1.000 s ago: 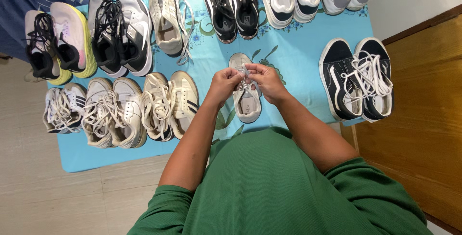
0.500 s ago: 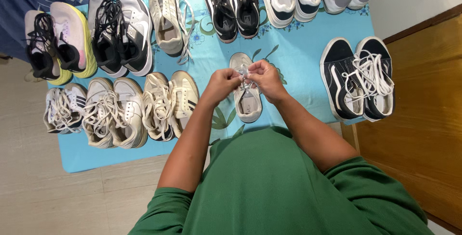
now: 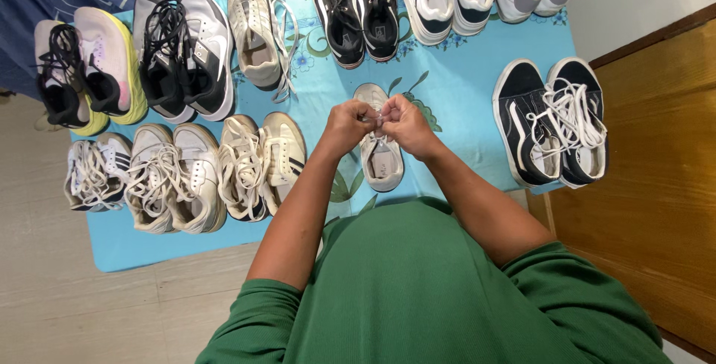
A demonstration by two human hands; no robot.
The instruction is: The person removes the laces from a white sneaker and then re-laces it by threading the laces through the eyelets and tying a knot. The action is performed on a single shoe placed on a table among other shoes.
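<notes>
A single cream sneaker (image 3: 381,162) lies toe-away on the light blue floral cloth (image 3: 455,88) in front of me. My left hand (image 3: 348,125) and my right hand (image 3: 403,123) meet over its laces, fingertips pinched together on the white shoelace (image 3: 381,116). The knuckles of both hands almost touch. The front half of the sneaker is mostly hidden under my hands. Its heel opening shows below them.
Pairs of shoes ring the cloth: black-and-white skate shoes (image 3: 552,121) at right, beige sneakers (image 3: 261,162) and white sneakers (image 3: 175,177) at left, black shoes (image 3: 356,10) at the back. A wooden surface (image 3: 649,207) stands at right. Grey floor (image 3: 74,297) lies at lower left.
My hands have drawn closer together over the sneaker's laces and shifted slightly toward its toe. The shoes around have not moved.
</notes>
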